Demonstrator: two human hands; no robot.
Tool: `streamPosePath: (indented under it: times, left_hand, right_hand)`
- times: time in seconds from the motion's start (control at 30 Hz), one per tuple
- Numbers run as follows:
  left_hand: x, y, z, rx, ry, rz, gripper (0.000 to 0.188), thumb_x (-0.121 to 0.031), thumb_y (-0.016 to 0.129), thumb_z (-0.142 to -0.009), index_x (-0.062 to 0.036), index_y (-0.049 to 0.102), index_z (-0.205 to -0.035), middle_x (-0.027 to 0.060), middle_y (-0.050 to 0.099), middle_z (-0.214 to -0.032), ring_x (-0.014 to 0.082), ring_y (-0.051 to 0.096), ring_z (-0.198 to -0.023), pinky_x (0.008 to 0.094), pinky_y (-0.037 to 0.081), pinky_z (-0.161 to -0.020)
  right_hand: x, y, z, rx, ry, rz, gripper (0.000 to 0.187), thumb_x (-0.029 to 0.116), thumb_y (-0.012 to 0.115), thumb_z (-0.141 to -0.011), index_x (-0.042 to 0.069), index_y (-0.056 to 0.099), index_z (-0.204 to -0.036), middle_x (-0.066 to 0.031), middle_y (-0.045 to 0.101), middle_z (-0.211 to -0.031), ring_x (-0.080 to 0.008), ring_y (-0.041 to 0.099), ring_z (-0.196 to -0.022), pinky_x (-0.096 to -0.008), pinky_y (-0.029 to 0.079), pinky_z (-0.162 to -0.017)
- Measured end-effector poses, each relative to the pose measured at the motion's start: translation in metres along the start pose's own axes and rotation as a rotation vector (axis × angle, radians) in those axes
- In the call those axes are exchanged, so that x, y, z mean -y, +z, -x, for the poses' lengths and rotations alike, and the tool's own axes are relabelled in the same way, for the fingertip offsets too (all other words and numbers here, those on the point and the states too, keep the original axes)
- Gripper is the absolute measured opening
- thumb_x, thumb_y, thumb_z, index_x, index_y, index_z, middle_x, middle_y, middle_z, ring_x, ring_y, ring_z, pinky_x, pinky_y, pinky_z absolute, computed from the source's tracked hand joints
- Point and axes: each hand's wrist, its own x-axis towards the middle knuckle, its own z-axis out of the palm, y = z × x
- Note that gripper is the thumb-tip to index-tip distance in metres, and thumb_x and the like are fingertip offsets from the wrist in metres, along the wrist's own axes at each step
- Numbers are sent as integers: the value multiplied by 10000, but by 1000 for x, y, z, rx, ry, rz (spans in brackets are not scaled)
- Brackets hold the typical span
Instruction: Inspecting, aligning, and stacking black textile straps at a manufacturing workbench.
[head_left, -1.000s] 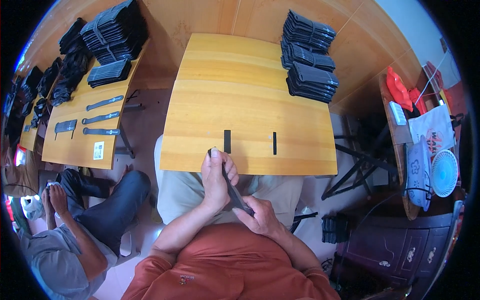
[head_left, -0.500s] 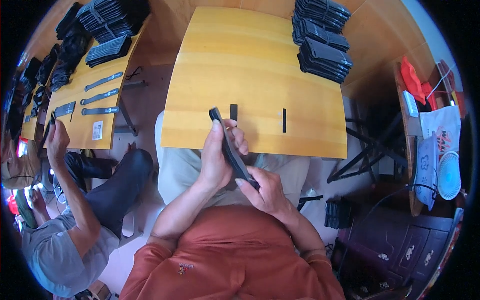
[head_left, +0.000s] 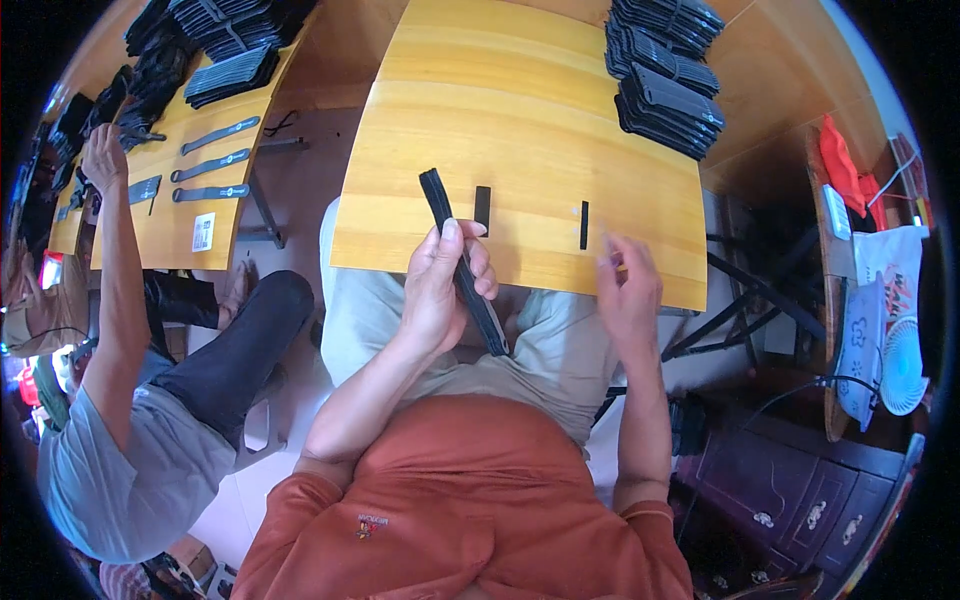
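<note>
A narrow stack of black straps is gripped around its middle by my left hand, thumb on top. It slants from over the table's near edge down toward my lap. My right hand is raised over the table's near right edge, fingers loosely bent and apart, with nothing visible in them. Just left of and beyond it, a thin black strip lies on the wooden table. A wider black strip rests on the table close beyond my left hand's fingertips.
Bundled stacks of black straps stand at the table's far right. On the left, a co-worker sits at another table with several grey straps laid out. A side shelf at right holds a small blue fan.
My right hand has let go of the strap stack's lower end and moved right and forward. The left hand keeps hold of the stack. The co-worker's arm has reached farther forward.
</note>
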Motion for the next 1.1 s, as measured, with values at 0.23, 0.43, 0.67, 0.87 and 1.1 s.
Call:
streamPosePath:
  times: [0.23,0.43,0.67,0.87,1.1]
  left_hand:
    - [3,4,5,52,-75,-9,368,-398,482,-1079,-36,519,-1136,33,500,-726,133,502,-604,306,446,-585]
    - [2,10,10,53,-109,-162,371,-397,479,-1077,-36,507,-1160,29,494,-723,126,482,-579,289,429,-568]
    - [4,11,12,67,-91,-202,365,-370,486,-1078,-21,501,-1184,32,507,-757,117,496,-591,277,437,-569]
    - [6,15,15,67,-110,-238,358,-373,484,-1079,-39,501,-1205,21,497,-756,104,485,-587,266,426,-555]
    - [10,19,23,123,-199,-190,347,-421,490,-1071,-93,497,-1184,-21,412,-722,70,389,-535,224,341,-492]
  right_hand:
    - [-66,6,-42,-83,-84,369,264,53,600,-927,17,644,-1185,-162,649,-1040,-370,625,-984,-476,509,-832]
    - [-68,3,-48,-10,-74,526,230,137,616,-938,53,675,-1143,-129,660,-1061,-348,623,-1004,-458,519,-848]
    - [-69,-9,-36,-78,28,399,273,226,679,-917,45,690,-1121,-134,676,-1119,-344,637,-1038,-440,509,-893]
    - [-68,-15,-18,-151,-4,412,279,212,688,-908,24,689,-1113,-144,680,-1113,-344,631,-1049,-446,501,-909]
    - [4,-9,4,-42,42,-276,308,150,725,-909,-9,671,-1167,-120,692,-1125,-196,672,-936,-328,539,-845]
